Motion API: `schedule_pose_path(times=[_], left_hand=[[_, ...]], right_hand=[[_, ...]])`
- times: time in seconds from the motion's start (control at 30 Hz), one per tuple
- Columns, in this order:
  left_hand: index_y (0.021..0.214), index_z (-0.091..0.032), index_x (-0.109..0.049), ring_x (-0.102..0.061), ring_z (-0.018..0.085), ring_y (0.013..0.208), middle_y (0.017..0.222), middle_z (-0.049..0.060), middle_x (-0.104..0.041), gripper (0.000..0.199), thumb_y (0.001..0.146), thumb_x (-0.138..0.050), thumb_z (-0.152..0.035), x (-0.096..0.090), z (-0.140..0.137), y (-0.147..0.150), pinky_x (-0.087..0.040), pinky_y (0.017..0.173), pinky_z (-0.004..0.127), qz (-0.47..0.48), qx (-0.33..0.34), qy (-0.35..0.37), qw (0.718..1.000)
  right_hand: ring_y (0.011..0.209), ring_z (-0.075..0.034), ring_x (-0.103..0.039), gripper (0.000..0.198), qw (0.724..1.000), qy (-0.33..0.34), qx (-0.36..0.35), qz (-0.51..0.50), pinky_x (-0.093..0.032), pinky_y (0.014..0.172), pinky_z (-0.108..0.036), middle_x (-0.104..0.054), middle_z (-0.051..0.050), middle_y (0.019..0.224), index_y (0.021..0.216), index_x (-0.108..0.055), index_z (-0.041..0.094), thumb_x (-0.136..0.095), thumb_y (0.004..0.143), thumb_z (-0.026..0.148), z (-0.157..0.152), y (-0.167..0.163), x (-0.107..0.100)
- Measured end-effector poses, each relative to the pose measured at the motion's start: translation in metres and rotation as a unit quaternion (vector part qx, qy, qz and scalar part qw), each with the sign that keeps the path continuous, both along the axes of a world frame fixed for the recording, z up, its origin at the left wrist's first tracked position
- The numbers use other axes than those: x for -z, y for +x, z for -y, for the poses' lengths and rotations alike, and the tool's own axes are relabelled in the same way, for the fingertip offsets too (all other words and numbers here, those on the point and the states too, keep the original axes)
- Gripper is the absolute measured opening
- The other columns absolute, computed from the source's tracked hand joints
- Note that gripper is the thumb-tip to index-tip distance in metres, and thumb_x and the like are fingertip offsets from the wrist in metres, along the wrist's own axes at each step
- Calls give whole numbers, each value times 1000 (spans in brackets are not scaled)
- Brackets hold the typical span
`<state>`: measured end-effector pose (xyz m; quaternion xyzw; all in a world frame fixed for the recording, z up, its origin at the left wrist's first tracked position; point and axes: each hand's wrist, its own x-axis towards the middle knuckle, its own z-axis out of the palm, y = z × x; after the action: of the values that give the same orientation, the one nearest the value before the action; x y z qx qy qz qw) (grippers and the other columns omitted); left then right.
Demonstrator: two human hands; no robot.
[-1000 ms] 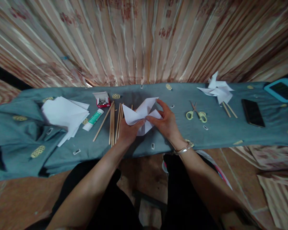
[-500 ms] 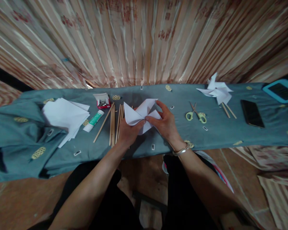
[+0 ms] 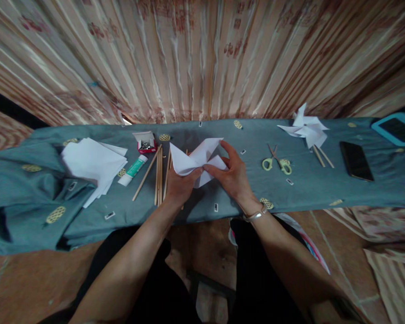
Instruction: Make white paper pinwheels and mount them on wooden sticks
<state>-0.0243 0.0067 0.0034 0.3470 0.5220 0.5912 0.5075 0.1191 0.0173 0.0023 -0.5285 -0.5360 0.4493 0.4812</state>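
Left hand (image 3: 181,185) and right hand (image 3: 235,174) pinch one folded paper (image 3: 200,157)
Both partly closed; one red box (image 3: 151,149) sits near the table's (image 3: 256,139) far edge.

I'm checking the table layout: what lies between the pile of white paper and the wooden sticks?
In the head view, a green-and-white tube lies between the paper pile and the sticks; an open red-and-white box sits beyond it.

Head view: the camera looked forward and down from the person's head, across the desk (image 3: 324,189) from its near side, close enough that the forearms (image 3: 131,252) loomed below. The left hand (image 3: 181,183) and right hand (image 3: 234,174) lay mid-frame; the curtain (image 3: 202,58) spanned the top, the floor (image 3: 27,279) the bottom.
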Motion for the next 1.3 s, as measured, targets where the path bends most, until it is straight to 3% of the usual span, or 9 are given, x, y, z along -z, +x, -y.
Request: schedule_pose_path(times=[0.2,0.57,0.9,1.3], left_hand=[[84,-15,-72,-70,21,75,80,2,-75,35,52,-85,-22,1,-2,-1,-57,72,32,11,-8,15,1000],[79,-16,-69,-69,20,72,72,-1,-72,33,51,-84,-21,-4,-1,-4,-56,71,32,14,-18,18,1000],[79,-14,-70,-69,19,68,73,1,-74,32,50,-82,-20,-2,-2,-4,-56,63,29,-25,-42,25,998],[74,-16,-68,-68,19,64,68,2,-72,27,51,-81,-23,-1,-1,-1,-56,57,27,-45,-35,36,998]], right_hand=[[78,-25,-71,91,1000,10,-4,1,-62,75,-46,-72,-4,90,147,-38,24,-82,69,44,3,2,-3],[87,-24,-72,95,1000,24,-1,-7,-59,87,-44,-75,-4,95,148,-36,23,-82,69,51,4,8,0],[88,-21,-72,96,999,44,18,7,-60,85,-42,-75,-4,100,148,-37,25,-82,68,52,2,6,5],[71,-22,-70,84,995,52,48,72,-60,67,-39,-73,-2,81,144,-44,21,-81,69,33,1,-5,-4]])
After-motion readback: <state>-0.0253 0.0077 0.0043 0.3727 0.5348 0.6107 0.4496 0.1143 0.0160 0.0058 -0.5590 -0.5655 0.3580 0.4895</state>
